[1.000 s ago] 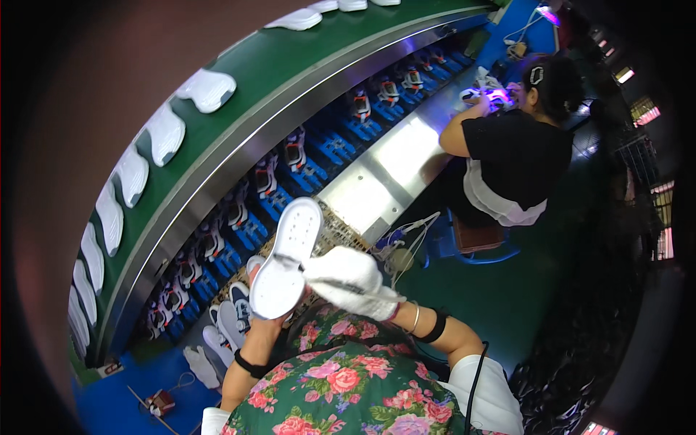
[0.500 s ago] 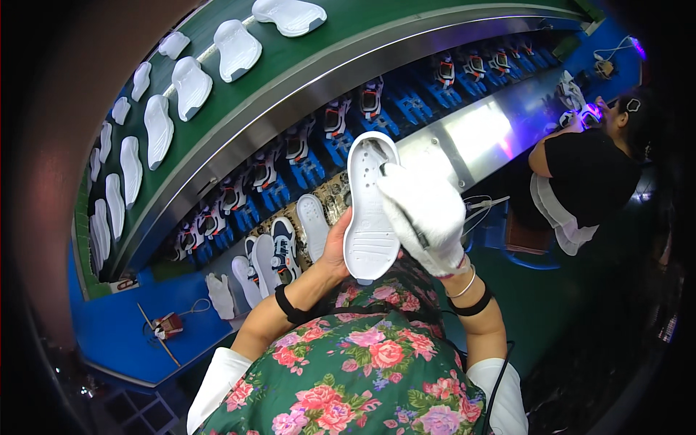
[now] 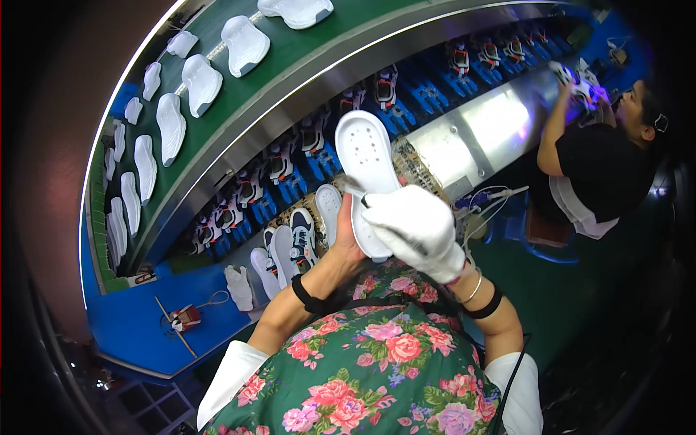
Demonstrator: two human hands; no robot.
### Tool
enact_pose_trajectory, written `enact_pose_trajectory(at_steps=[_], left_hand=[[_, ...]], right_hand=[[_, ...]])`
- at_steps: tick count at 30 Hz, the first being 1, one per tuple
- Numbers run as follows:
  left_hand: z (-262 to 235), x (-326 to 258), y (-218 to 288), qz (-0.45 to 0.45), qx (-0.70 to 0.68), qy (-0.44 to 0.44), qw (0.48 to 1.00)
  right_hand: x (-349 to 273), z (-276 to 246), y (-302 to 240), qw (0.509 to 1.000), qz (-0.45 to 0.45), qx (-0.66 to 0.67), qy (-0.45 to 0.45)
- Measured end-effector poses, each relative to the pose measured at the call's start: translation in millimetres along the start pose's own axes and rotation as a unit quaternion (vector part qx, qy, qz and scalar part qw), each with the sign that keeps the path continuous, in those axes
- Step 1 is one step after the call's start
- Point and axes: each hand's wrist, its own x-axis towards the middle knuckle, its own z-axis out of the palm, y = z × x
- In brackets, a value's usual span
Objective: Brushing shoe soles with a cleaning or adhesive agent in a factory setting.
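Note:
A white shoe sole (image 3: 367, 156) with small holes in its inner face stands tilted up in front of me. My bare left hand (image 3: 346, 235) grips it by its left side near the lower end, fingers wrapped behind it. My right hand (image 3: 417, 228), in a white knitted glove, is closed round a small brush (image 3: 353, 187). The blurred tip of that brush lies over the middle of the sole's inner face. Glove and fingers hide the brush handle and part of the sole's lower half.
White soles (image 3: 170, 127) lie on a green conveyor (image 3: 210, 138). Below it, a rack (image 3: 293, 177) carries several shoe uppers. Finished-looking shoes (image 3: 303, 235) and loose soles stand left of my hands. A white glove (image 3: 238, 286) lies by a blue table (image 3: 138, 326). A co-worker (image 3: 602, 156) sits at right.
My gloved right hand has brought the brush from the sole's upper end down to its middle. The sole has tilted a little, and the whole view has shifted slightly.

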Motion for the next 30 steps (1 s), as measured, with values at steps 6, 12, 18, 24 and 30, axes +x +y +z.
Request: enact_pose_trajectory(at_steps=[6,12,18,24,30], left_hand=[[5,13,6,-0.001,-0.088,-0.009,0.996],[6,16,11,0.022,-0.116,-0.019,0.993],[0,24,18,-0.038,-0.133,-0.117,0.983],[-3,24,26,-0.023,-0.147,-0.038,0.988],[-16,29,40,-0.101,-0.13,-0.107,0.98]], right_hand=[[-2,-4,13,0.999,0.011,-0.037,0.031],[-8,1,6,0.994,0.08,0.073,0.028],[-21,14,1,0.999,-0.017,0.017,-0.021],[-15,-1,11,0.998,0.039,0.047,-0.007],[-21,2,-1,0.988,0.04,0.122,-0.09]])
